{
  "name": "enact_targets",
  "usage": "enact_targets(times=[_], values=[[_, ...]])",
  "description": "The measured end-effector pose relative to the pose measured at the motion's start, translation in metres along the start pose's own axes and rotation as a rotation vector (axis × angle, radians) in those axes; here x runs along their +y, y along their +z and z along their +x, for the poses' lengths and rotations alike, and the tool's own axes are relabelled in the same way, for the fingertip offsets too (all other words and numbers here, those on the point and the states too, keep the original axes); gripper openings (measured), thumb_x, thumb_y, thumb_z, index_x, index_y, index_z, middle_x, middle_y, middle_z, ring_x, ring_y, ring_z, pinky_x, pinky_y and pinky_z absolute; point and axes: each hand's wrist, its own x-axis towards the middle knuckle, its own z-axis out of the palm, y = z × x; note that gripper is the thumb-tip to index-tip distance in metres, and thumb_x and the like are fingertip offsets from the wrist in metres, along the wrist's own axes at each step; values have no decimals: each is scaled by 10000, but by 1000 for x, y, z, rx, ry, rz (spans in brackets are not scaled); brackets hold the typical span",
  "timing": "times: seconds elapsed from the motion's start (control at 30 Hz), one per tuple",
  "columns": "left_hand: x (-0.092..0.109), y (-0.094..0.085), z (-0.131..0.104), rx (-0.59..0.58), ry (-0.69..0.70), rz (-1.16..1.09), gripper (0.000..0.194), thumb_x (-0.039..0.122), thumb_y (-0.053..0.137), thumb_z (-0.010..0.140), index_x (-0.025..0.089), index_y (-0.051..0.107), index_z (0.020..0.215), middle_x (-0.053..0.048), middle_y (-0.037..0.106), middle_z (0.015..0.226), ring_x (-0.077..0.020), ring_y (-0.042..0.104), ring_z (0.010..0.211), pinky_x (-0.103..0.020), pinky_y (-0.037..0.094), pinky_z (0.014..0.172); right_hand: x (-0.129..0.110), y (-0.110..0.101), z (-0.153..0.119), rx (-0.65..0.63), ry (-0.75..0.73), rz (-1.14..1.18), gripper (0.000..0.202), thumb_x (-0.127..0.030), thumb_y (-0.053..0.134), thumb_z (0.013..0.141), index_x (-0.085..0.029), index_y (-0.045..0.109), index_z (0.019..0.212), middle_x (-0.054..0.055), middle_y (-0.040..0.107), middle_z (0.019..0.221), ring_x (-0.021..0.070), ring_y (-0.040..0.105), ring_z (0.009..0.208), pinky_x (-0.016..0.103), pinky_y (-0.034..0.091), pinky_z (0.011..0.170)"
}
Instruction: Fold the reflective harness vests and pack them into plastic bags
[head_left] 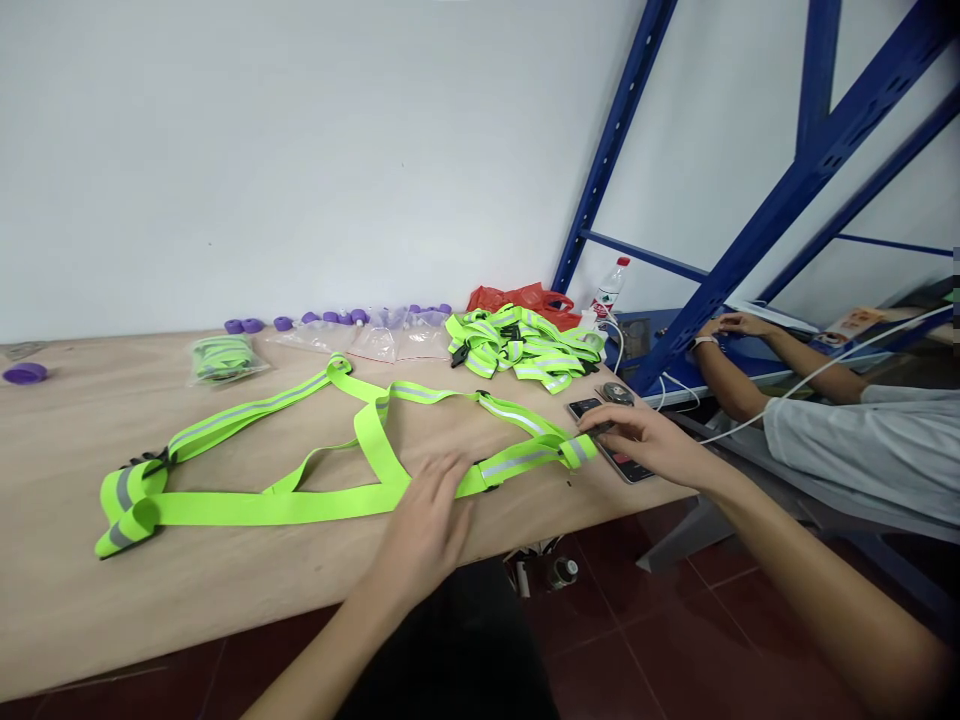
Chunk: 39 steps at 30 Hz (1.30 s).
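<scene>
A neon-green reflective harness (pixel 277 508) with grey stripes is spread across the wooden table. My left hand (pixel 424 525) rests over its near strap, fingers stretched out and lying on the band; part of the strap is hidden under it. At the harness's right end, my right hand (pixel 637 437) pinches a dark buckle piece beside the looped strap end (pixel 579 450). The fingers cover most of that buckle. Just beneath the right hand lies a phone (pixel 632 468), partly covered.
Several more harnesses (pixel 525 345) are heaped behind, by a red plastic bag (pixel 517 297). A bagged harness (pixel 223 357), clear bags (pixel 394 342) and purple pieces (pixel 26 373) lie about. A bottle (pixel 609 288) stands near the blue rack (pixel 772 200). A co-worker's arms (pixel 739 375) are at right.
</scene>
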Motion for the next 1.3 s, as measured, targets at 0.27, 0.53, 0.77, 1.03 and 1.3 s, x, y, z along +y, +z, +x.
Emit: enact_targets(times=[0.27, 0.53, 0.77, 1.03, 1.3], values=[[50, 49, 73, 26, 7, -435, 603, 146, 522, 906, 213, 364, 1484, -111, 552, 1456, -272, 515, 1337, -509, 341, 1185, -17, 28, 21, -52, -71, 158, 307, -487, 634, 874, -210, 705, 983, 96, 707, 1093, 270, 659, 1024, 417, 549, 891], [42, 53, 86, 4, -220, -369, 533, 127, 568, 849, 213, 494, 1371, -110, 638, 1342, -305, 637, 1160, -420, 527, 938, 2, 96, -5, 425, -69, 31, 634, -508, 682, 853, -246, 413, 1364, 153, 543, 1396, 270, 673, 1047, 454, 546, 917], [38, 57, 86, 36, -226, -361, 407, 91, 566, 810, 197, 581, 1203, -108, 650, 1239, -267, 639, 1072, -379, 518, 897, 10, 98, -14, 450, -183, -399, 457, -230, 561, 851, -225, 514, 1306, 146, 667, 1240, 329, 627, 1164, 492, 476, 987], [33, 48, 82, -60, -279, -432, 427, 235, 550, 912, 247, 512, 1338, -48, 710, 951, -244, 672, 825, -344, 515, 752, 19, 63, 6, 370, -163, -227, 333, -198, 483, 856, -239, 577, 1173, 102, 659, 1166, 282, 635, 1111, 448, 506, 954], [35, 53, 83, 81, -360, -508, 431, 202, 547, 916, 250, 536, 1344, -61, 715, 1118, -245, 684, 962, -362, 519, 870, 2, 114, -16, 437, -155, -552, 861, -479, 700, 825, -212, 279, 1528, 211, 463, 1502, 400, 457, 1374, 572, 408, 1088]])
